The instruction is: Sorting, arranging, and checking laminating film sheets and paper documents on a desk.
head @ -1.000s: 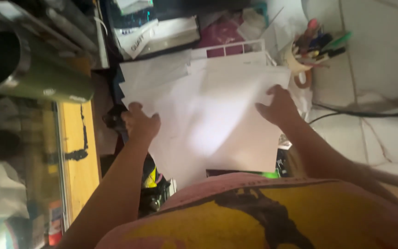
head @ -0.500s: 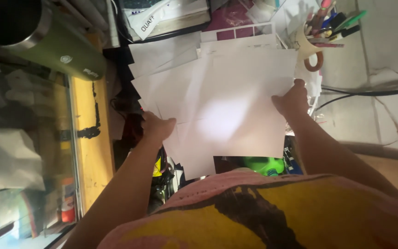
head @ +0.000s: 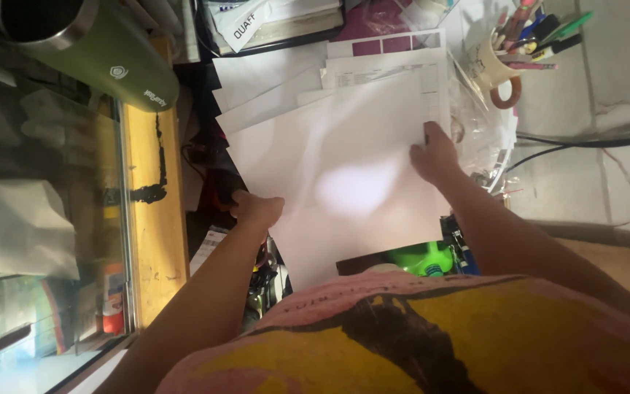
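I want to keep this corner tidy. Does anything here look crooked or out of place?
Yes. The white sheets held between the left hand and right hand are fanned, their corners not aligned. The green bottle lies tilted on the cabinet edge.

This looks like a cluttered home work corner, something between a desk nook and a storeroom. A loose spread of white papers (head: 344,160) fills the middle of the frame, lying over dark clutter. At the upper right a mug (head: 491,69) stuffed with pens and markers stands on a pale tiled floor (head: 607,182), which a black cable (head: 585,142) crosses. At the upper left a green steel tumbler (head: 103,51) lies beside a yellow wooden edge (head: 156,219) and a glass pane (head: 45,204) with goods behind it. More paper packets (head: 271,22) sit along the top edge.
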